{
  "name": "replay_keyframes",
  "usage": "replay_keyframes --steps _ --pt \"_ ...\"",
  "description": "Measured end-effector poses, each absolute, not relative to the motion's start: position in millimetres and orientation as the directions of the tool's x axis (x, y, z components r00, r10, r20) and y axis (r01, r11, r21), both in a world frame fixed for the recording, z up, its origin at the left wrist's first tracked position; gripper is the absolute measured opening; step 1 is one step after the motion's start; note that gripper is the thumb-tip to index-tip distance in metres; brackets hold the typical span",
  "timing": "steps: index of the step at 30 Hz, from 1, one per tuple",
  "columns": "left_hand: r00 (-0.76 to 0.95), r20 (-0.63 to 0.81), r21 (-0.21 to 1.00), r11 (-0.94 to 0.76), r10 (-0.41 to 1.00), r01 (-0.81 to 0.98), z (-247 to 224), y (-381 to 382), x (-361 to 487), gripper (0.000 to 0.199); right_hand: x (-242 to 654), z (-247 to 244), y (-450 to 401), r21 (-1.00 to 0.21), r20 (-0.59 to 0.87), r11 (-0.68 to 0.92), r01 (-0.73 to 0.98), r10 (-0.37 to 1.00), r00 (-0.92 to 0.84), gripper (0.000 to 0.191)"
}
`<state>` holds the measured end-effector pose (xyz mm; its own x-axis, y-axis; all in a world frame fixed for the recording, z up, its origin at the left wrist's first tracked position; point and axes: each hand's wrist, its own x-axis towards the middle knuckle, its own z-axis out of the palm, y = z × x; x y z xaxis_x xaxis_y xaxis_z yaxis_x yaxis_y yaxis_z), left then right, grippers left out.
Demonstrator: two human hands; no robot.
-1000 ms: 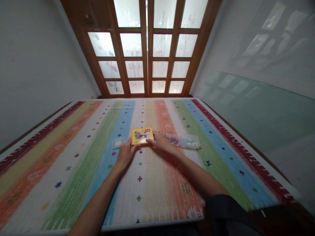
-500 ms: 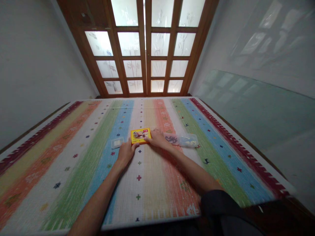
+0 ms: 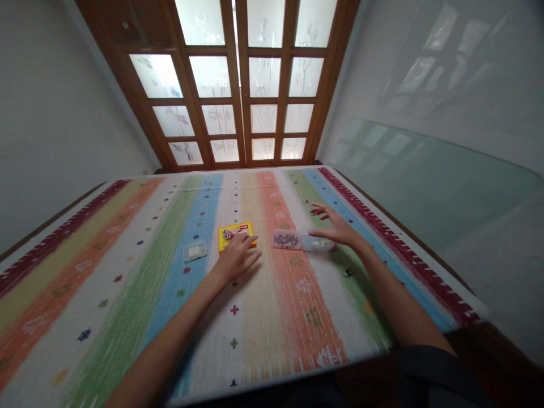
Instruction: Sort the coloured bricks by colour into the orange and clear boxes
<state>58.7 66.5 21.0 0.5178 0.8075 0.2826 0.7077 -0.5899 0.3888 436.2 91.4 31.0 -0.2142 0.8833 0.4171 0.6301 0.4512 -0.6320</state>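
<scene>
A flat yellow box (image 3: 222,242) with printed pictures and lettering lies on the striped cloth. Across its top and near edge reaches my left hand (image 3: 238,258), palm down with the fingers stretched out; the fingertips appear to touch it. My right hand (image 3: 338,228) hovers, fingers spread, over a clear container half (image 3: 312,245) with small pale pieces in it. Adjoining that on the left is a pinkish container half (image 3: 285,243) with dark round pieces. Thumb and fingers of my right hand are apart, with nothing visible between them.
Left of the yellow box lies a small clear plastic case (image 3: 195,251) with something pale inside. A striped cloth (image 3: 259,317) covers the table. A glass sheet (image 3: 425,164) leans on the right wall, and wooden glazed doors (image 3: 244,102) stand behind.
My right hand has let go of the yellow box and moved right, opening above the clear container. My left hand has shifted from the box's left edge onto its top. The view has turned slightly.
</scene>
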Motion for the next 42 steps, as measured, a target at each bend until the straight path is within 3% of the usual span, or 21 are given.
replay_keyframes --steps 2,5,11,14,21,31,37,42 --pt "0.586 0.306 0.400 -0.660 0.750 0.636 17.5 76.5 78.7 0.043 453.8 19.6 85.8 -0.659 0.309 0.404 0.635 0.915 -0.261 0.103" --pt "0.642 0.314 0.421 -0.708 0.700 0.566 9.0 92.5 107.1 0.051 464.9 2.8 76.7 -0.670 0.237 0.368 0.645 0.929 -0.284 0.106" --pt "0.669 0.236 0.487 -0.682 0.704 0.546 -5.4 119.1 144.5 0.059 464.7 -9.9 68.6 -0.674 0.241 0.345 0.653 0.938 -0.248 0.073" --pt "0.677 0.199 0.525 -0.660 0.709 0.537 -4.8 126.0 148.5 0.054 465.7 -9.3 68.9 -0.680 0.229 0.332 0.654 0.943 -0.241 0.071" --pt "0.660 0.146 0.617 -0.590 0.737 0.522 -0.3 101.0 123.5 0.063 466.8 -9.8 65.7 -0.714 0.188 0.297 0.634 0.954 -0.235 0.081" --pt "0.579 0.151 0.698 -0.501 0.802 0.512 5.2 23.8 55.3 0.055 427.1 -9.9 41.7 -0.764 0.232 0.312 0.565 0.949 -0.212 0.076" --pt "0.405 0.139 0.777 -0.353 0.904 0.521 -3.9 10.6 35.6 0.081 352.6 -13.9 22.1 -0.814 0.290 0.445 0.374 0.868 -0.402 0.080" --pt "0.412 0.120 0.861 -0.302 0.903 0.410 -8.6 8.8 32.0 0.102 310.9 -12.4 26.4 -0.763 0.337 0.554 0.333 0.780 -0.527 0.083"
